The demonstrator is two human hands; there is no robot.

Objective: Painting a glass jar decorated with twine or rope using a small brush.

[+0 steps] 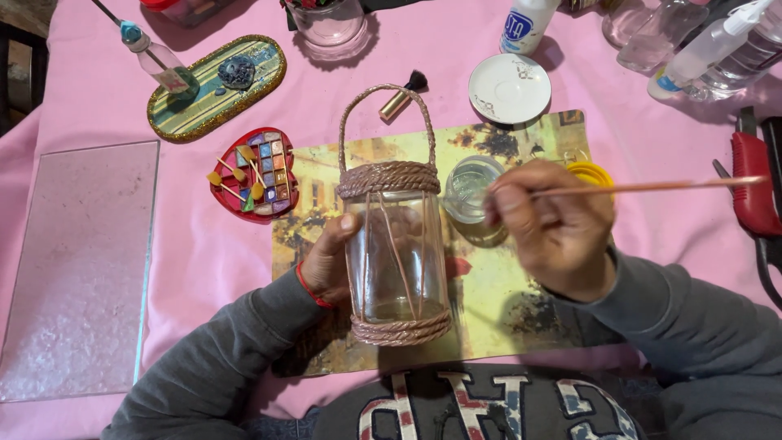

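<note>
left hand (pixel 330 261): wrapped around the left side of the glass jar (pixel 397 257), gripping it; red band at the wrist.
right hand (pixel 554 224): fingers pinched closed on a thin brush (pixel 652 187); shaft runs out toward the right edge of frame, tip end hidden in the fingers.
glass jar: centre of frame, lying on the picture mat (pixel 505 326), mouth toward the top of frame. Clear glass, copper-coloured rope bands at neck and base, thin strands along the body, arched rope handle above the neck.
small glass cup (pixel 472 189): just right of the jar neck, partly behind the right hand.
yellow lid (pixel 593 173): peeks out behind the right hand, right of centre.
picture mat: middle of the pink desk (pixel 204 244) cover, under jar and both hands.
red heart tray (pixel 254 173): left of the jar, holds coloured tiles and small sticks.
oval glitter-edged plaque (pixel 217 85): upper left, small dropper bottle lying across it.
glass sheet (pixel 77 269): left edge of frame, flat on the desk.
white saucer (pixel 509 87): top centre-right.
small brush with gold ferrule (pixel 401 98): just above the jar handle.
red-handled tool (pixel 753 191): right edge.
clear bottles: top right corner, details too cropped to tell.
</note>
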